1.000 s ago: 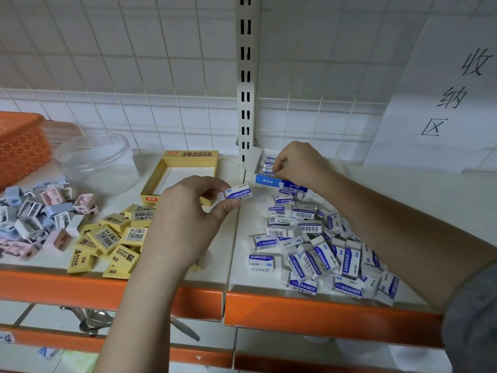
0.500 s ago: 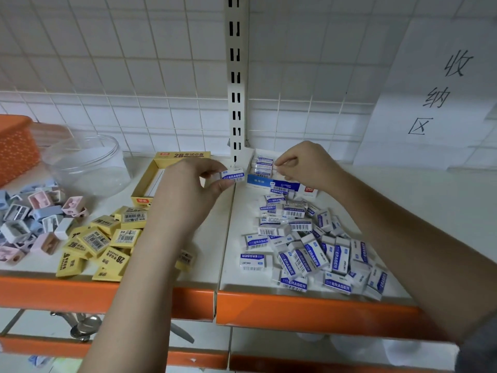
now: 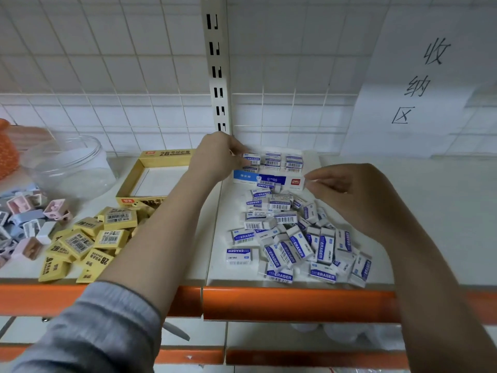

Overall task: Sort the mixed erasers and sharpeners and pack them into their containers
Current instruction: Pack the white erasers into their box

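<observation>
My left hand pinches a white and blue eraser at the left end of the blue and white eraser box, beside the erasers packed inside. My right hand hovers at the box's right end with curled fingers that hold nothing I can see. A heap of white and blue erasers lies in front of the box. Yellow 2B erasers lie left of my arm, by their open yellow box. Pastel sharpeners are piled at the far left.
A clear plastic jar stands behind the sharpeners, with an orange basket at the left edge. The shelf has an orange front rail. A slotted upright rises behind the box, and a paper sign hangs on the right.
My left hand carried the eraser right and back, from above the yellow box to the blue box's left end. My right hand drew back from the box to its right end.
</observation>
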`<state>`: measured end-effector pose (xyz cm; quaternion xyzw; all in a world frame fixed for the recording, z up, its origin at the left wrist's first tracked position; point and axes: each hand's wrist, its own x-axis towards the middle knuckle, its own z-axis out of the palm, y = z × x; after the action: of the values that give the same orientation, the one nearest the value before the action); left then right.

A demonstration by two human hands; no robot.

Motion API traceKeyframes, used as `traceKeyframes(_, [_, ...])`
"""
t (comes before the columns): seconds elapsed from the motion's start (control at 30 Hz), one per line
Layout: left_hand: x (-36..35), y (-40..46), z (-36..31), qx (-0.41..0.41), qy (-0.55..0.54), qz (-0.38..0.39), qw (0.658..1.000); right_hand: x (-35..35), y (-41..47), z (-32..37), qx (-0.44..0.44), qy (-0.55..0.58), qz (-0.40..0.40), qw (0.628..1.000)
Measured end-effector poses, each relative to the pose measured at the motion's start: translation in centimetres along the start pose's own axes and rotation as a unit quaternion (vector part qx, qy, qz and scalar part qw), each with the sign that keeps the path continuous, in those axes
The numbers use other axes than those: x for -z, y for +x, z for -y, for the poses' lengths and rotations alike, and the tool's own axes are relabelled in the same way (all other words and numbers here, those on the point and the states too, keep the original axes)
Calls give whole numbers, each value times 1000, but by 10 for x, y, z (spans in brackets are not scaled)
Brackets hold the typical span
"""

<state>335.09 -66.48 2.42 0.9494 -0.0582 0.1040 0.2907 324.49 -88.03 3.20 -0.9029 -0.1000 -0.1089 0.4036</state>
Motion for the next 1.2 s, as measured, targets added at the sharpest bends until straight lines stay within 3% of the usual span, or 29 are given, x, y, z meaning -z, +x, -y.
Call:
traceKeyframes(0.2, [-11, 16, 2, 19, 70, 17, 997, -3, -15, -7, -21, 9, 1, 1000])
traceKeyframes(0.47, [-11, 18, -5, -13, 208, 21, 978, -2, -21, -5, -27, -20, 33, 999])
traceKeyframes(0.77, [4, 5, -11, -3, 95, 39, 995, 1, -26, -10, -36, -17, 26, 999])
traceKeyframes(1.0, [14, -32, -23, -27, 74, -5, 997, 9, -34, -11, -58, -91, 96, 990])
traceKeyframes(1.2, [11, -56, -26, -44, 78, 12, 996, 15, -44, -7, -75, -110, 131, 982])
